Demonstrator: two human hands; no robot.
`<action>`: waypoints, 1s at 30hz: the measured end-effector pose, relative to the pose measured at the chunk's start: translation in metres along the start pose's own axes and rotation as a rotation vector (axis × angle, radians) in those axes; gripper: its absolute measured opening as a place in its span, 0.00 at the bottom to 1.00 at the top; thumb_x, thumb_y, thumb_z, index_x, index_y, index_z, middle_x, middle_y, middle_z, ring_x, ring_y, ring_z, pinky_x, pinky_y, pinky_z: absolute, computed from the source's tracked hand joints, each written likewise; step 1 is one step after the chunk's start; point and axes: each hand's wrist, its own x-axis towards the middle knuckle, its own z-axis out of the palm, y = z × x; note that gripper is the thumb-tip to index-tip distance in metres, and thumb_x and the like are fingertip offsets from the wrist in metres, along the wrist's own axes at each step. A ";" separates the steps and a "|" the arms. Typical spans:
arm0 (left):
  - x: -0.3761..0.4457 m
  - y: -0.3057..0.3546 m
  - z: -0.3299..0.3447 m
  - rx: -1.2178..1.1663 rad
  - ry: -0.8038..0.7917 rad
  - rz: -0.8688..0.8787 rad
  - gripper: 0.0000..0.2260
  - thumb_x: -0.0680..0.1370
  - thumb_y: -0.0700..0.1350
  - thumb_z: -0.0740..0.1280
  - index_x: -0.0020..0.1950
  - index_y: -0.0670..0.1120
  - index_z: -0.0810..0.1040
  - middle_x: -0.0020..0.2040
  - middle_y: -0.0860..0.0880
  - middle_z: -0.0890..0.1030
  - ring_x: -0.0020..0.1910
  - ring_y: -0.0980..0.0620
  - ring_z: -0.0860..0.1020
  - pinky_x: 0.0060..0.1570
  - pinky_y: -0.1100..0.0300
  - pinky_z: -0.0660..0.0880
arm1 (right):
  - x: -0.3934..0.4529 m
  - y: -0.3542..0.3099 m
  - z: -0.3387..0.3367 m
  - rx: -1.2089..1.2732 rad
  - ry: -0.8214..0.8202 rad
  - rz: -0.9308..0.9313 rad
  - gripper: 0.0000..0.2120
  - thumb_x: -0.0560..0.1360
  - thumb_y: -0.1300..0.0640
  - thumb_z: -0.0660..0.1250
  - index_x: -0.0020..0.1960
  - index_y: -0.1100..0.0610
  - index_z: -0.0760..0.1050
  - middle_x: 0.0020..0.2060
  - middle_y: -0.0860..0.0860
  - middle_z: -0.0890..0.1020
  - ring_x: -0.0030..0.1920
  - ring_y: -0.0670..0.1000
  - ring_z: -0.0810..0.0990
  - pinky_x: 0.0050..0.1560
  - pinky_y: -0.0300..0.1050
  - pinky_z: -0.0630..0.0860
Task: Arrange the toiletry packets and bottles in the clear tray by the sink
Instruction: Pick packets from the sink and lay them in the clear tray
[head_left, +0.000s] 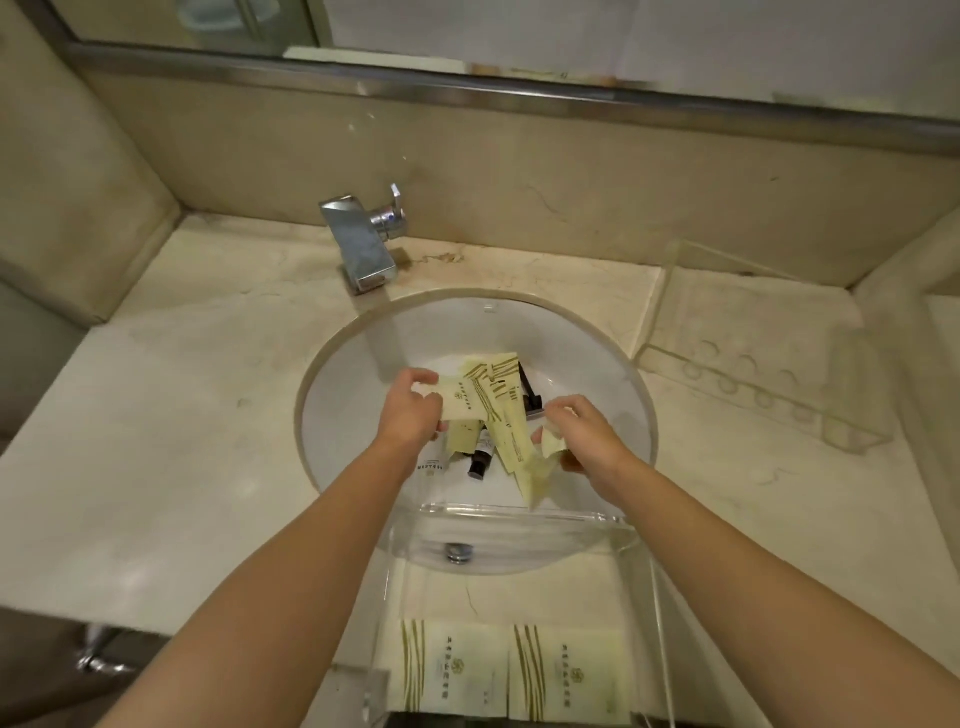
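The clear tray (524, 512) is sitting across the sink (332, 364), nearer the person than the tap (358, 244). Inside it the packets (498, 410) are lying jumbled, long axes pointing away. The left hand (410, 410) is pinching one packet; the right hand (582, 436) is gripping another, over a bottle (479, 460).

Packets (491, 410) in sink (613, 374), faucet (361, 241) behind, tray (852, 410) right

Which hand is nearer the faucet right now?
Left. The left hand sits below the faucet, slightly right of it; the right hand is farther right and lower.
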 end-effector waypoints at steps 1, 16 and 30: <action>-0.006 0.001 -0.002 -0.010 -0.027 0.004 0.14 0.78 0.33 0.56 0.59 0.47 0.72 0.49 0.46 0.76 0.33 0.51 0.75 0.35 0.60 0.73 | -0.006 -0.001 0.000 0.010 -0.032 0.020 0.11 0.79 0.50 0.56 0.53 0.54 0.73 0.39 0.52 0.82 0.32 0.49 0.73 0.36 0.44 0.66; -0.075 -0.004 -0.023 -0.087 -0.109 0.044 0.10 0.71 0.30 0.70 0.33 0.39 0.74 0.42 0.41 0.81 0.44 0.45 0.82 0.48 0.56 0.81 | -0.061 0.002 -0.004 0.035 -0.088 -0.008 0.10 0.81 0.50 0.59 0.47 0.54 0.74 0.42 0.51 0.82 0.40 0.49 0.81 0.37 0.42 0.75; -0.100 0.001 -0.042 -0.069 -0.115 -0.108 0.18 0.72 0.30 0.69 0.60 0.43 0.74 0.54 0.40 0.79 0.47 0.43 0.82 0.40 0.50 0.81 | -0.085 0.023 -0.004 -0.083 0.002 -0.088 0.12 0.70 0.62 0.73 0.50 0.53 0.74 0.49 0.54 0.82 0.48 0.57 0.84 0.46 0.52 0.80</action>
